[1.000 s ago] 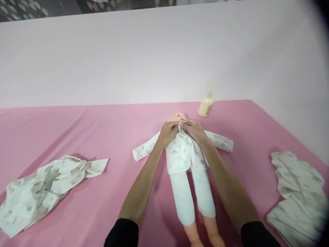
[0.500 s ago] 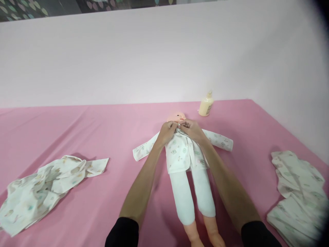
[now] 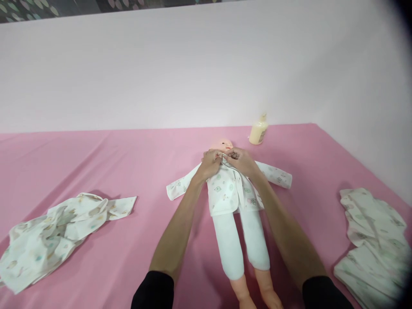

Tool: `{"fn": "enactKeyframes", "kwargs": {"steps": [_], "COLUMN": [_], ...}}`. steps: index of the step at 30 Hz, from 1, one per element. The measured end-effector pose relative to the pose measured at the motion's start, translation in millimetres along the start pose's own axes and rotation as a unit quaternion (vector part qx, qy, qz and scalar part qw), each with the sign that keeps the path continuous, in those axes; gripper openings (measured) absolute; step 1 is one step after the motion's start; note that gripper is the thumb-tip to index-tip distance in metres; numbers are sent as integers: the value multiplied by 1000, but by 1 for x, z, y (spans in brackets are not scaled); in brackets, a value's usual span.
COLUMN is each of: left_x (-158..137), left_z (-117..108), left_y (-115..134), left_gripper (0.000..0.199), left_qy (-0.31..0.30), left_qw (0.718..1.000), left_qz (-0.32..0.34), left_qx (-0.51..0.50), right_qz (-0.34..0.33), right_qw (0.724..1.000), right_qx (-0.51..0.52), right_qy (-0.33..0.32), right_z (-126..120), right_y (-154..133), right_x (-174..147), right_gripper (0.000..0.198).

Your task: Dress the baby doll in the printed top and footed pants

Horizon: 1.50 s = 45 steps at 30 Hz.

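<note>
A baby doll [image 3: 223, 144] lies on its back, its feet toward me. It wears a white printed baby jacket [image 3: 225, 191] with both sleeves stretched out to the sides; the legs are in white cloth. At the jacket's neckline, just below the doll's chin, my left hand [image 3: 211, 164] pinches the collar edge. My right hand [image 3: 240, 160] grips the same neckline from the other side, the fingertips of both hands almost meeting. Below them the jacket's front edges hang slightly apart near the hem. My fingers hide the fastening at the collar, if there is one.
The doll lies on a pink sheet [image 3: 154, 159] that covers the surface. A crumpled printed garment [image 3: 64, 231] is at the left, and another folded printed cloth [image 3: 373, 240] at the right. Behind the doll stands a pale yellow pump bottle [image 3: 258, 132], near the white wall [image 3: 161, 73].
Both hands stay at the collar, with only small finger shifts. The left fingers have curled a little more. The camera view has tilted very slightly; doll and clothes lie as before.
</note>
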<state>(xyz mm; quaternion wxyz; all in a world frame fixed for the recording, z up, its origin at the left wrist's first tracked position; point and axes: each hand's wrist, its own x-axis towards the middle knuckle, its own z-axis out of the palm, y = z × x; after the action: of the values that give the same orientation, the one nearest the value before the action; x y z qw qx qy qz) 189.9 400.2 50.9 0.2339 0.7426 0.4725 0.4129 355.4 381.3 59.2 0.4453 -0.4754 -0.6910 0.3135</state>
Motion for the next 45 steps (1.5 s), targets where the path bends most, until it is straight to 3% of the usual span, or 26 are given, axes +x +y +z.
{"fn": "enactKeyframes", "kwargs": {"steps": [3,8,12,15,19,25,31,34,39,43,45], "left_x": [0,-1,-5,-11,-19,-25,-41,-45,-43,-39,-38], "left_z": [0,-1,-1,0,1,-15,-32,-32,-30,-33,-33], "left_y": [3,5,12,22,34,49,66,68,65,62,60], "left_gripper": [24,19,23,25,24,23,9,16,28,46,44], "left_qy": [-37,-15,-16,-2,-40,-63,-210,-224,-229,-219,-216], "left_qw": [999,997,990,970,937,942,954,953,953,962,964], "left_qz": [-2,-36,-20,23,62,-8,-27,-37,-39,-61,-54], "left_qx": [8,73,139,244,343,329,212,202,194,154,144], "right_qz": [3,25,38,37,52,102,135,153,199,229,243], "right_qw": [999,994,990,990,991,975,957,962,976,972,967], "right_qx": [-45,-102,-136,-136,-118,-192,-251,-221,-75,27,74], "right_qy": [7,16,-3,-19,-37,-54,-60,-50,-45,-30,-28], "right_z": [-3,-10,-12,-12,-16,-23,-12,-7,-6,-13,-19], "right_y": [-3,-16,-27,-32,-38,-49,-49,-47,-40,-35,-35], "right_x": [0,-2,-5,-5,-10,-31,-42,-44,-44,-41,-41], "right_gripper": [19,15,14,15,17,25,15,22,45,43,40]}}
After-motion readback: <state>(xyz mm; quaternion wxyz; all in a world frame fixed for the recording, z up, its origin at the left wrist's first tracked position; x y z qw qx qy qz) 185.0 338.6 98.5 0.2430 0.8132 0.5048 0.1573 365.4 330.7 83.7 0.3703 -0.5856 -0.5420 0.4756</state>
